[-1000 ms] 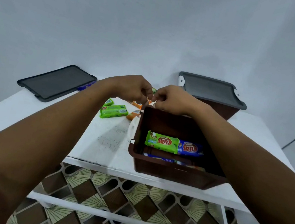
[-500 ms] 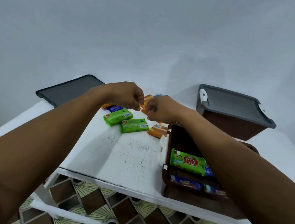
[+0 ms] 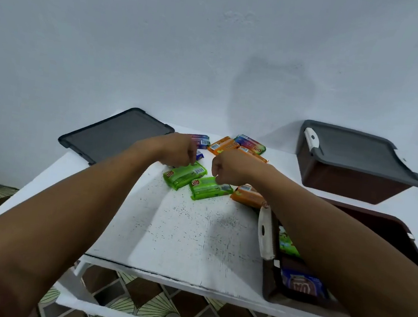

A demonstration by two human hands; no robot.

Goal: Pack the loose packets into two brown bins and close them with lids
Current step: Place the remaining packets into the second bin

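Two green packets lie side by side on the white table [image 3: 188, 234]. My left hand [image 3: 178, 149] curls down onto the far end of the left green packet [image 3: 183, 175] and pinches it. Over the far edge of the right green packet [image 3: 209, 188], my right hand [image 3: 230, 167] is curled with its fingertips on it. Behind the hands lie orange packets [image 3: 222, 145], a multicoloured packet [image 3: 250, 143] and a blue packet [image 3: 201, 140]; another orange packet [image 3: 247, 194] sits under my right wrist. The open brown bin [image 3: 267, 286] at the right holds packets, partly hidden by my right arm.
A second brown bin [image 3: 344, 184] stands at the back right, closed with a grey lid [image 3: 353, 153]. A loose grey lid [image 3: 115, 137] lies at the back left, overhanging the table's edge. Patterned floor tiles show below the table's front edge.
Both hands have dropped from pinching together near the open bin's far rim to the two green packets. The view has swung left, putting the open bin at the right edge.
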